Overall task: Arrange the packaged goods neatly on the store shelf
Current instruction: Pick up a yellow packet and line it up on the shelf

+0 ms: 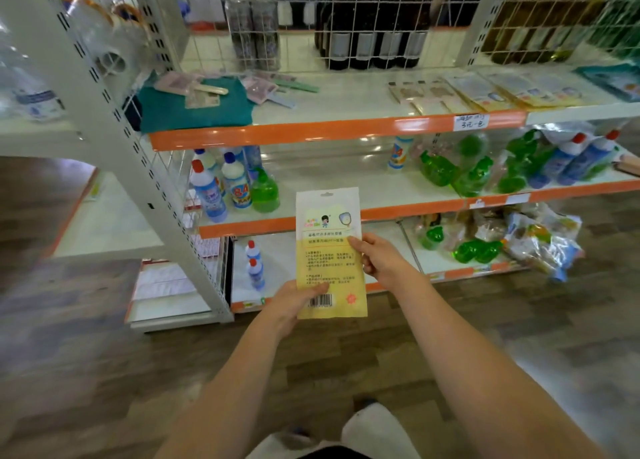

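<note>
Both hands hold a flat yellow-and-white printed packet (330, 250) upright before the orange-edged white store shelf (339, 129): left hand (294, 302) pinching its bottom edge, right hand (377, 256) its right edge.

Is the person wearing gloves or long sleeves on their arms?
No. The left hand and right hand are both bare, with no gloves, rings or watch showing. Both forearms are bare too, with no sleeves as far as the picture shows.

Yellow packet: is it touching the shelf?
Apart. The head view shows the yellow packet held in both hands, left hand and right hand, before the shelf.
</note>
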